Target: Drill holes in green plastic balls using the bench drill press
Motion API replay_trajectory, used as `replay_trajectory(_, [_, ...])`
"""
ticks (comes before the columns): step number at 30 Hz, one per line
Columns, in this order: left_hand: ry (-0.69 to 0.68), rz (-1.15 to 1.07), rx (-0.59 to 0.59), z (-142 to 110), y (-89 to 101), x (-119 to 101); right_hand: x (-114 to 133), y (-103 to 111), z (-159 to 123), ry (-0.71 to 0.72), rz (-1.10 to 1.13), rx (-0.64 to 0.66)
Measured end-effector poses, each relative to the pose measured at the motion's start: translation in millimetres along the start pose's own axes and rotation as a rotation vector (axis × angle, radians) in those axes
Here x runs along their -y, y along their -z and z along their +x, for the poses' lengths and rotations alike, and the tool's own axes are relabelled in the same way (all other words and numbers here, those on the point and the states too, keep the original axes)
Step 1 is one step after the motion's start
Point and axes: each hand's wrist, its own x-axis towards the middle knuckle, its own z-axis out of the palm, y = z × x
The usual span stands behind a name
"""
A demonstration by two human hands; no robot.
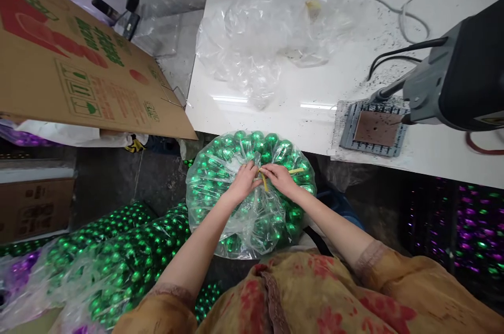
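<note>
A clear plastic bag (252, 229) full of shiny green balls stands upright in front of me, its gathered top in the middle. My left hand (244, 181) is closed at the gathered plastic, fingertips together. Close beside it, my right hand (279, 177) pinches a yellow tie (296, 170) at the bag's neck. One end of the tie sticks out to the right over the bag, and another short end hangs down between my hands. The fingertips partly hide the neck and the middle of the tie.
Behind the bag is a white table (283, 121) bearing crumpled clear plastic bags (252, 34). A black and grey machine (444, 76) stands over a grey base plate (374, 129) at right. A large cardboard box (90, 61) is at left. More bagged green balls (129, 255) lie lower left.
</note>
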Motion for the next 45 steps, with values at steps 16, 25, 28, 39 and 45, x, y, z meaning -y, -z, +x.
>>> replay_trajectory(16, [0.166, -0.307, -0.2, -2.6, -10.7, -1.2, -8.8, 2.5, 3.4, -0.094, 0.178, -0.011])
replay_trajectory(25, [0.248, -0.696, -0.268, -3.6, -8.9, 0.8, -7.5, -4.8, -0.6, -0.121, 0.053, -0.025])
replay_trajectory(28, [0.239, -0.736, -0.275, -5.2, -7.2, 2.4, -10.0, -7.2, 0.6, -0.127, 0.05, -0.044])
replay_trajectory(39, [0.096, -0.462, -0.168, -5.0, 6.6, 1.2, -11.4, -7.6, -1.9, -0.025, 0.054, -0.027])
replay_trajectory(45, [-0.002, 0.053, -0.144, -12.9, -5.4, 1.2, -10.8, -3.8, 4.4, 0.071, 0.035, 0.03])
